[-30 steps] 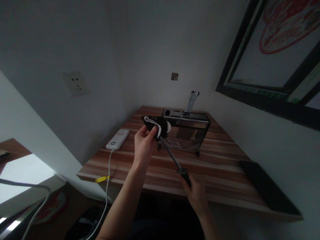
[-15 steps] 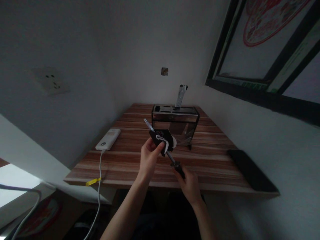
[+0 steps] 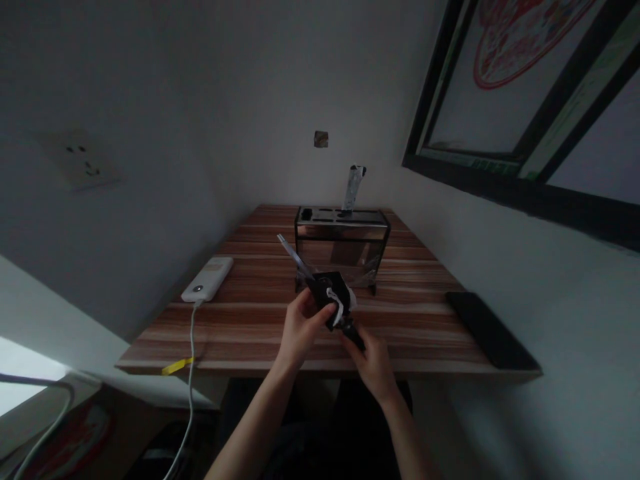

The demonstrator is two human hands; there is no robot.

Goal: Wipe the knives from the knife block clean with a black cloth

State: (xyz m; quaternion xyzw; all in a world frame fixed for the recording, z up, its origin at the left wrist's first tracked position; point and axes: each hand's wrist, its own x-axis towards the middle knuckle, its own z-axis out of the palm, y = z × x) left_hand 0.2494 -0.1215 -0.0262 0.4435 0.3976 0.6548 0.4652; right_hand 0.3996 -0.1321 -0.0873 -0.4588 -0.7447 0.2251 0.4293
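The left hand [image 3: 303,327] is closed in a pinch on a black folded cloth with white, crumpled edging [image 3: 330,283], its thumb pressed on the near face and its fingers behind the lower left part. The right hand [image 3: 374,360], just to the right of that pinch and a little nearer the body, is closed around the dark handle [image 3: 353,335] of a long, narrow tool with a grey metal shaft [image 3: 294,253]. The cloth lies just above the left thumb and close to the handle's far end, covering the shaft between them; the bare length of shaft comes out beyond the cloth, slanting away and to the left of both hands.

Straight ahead of the grip stands a box-shaped, black-edged rack with see-through sides and a slotted top [image 3: 360,231]; a flat, silvery, blotchy strip [image 3: 353,190] rises from one slot. Well to the left of the grip lies a white, rounded power bank [image 3: 209,279], with a white cable [image 3: 191,367] running down over the edge past a small yellow strip [image 3: 176,367]. Well to the right lies a flat black slab [image 3: 490,330]. Under all this is a brown, stripe-grained wooden table [image 3: 425,313].
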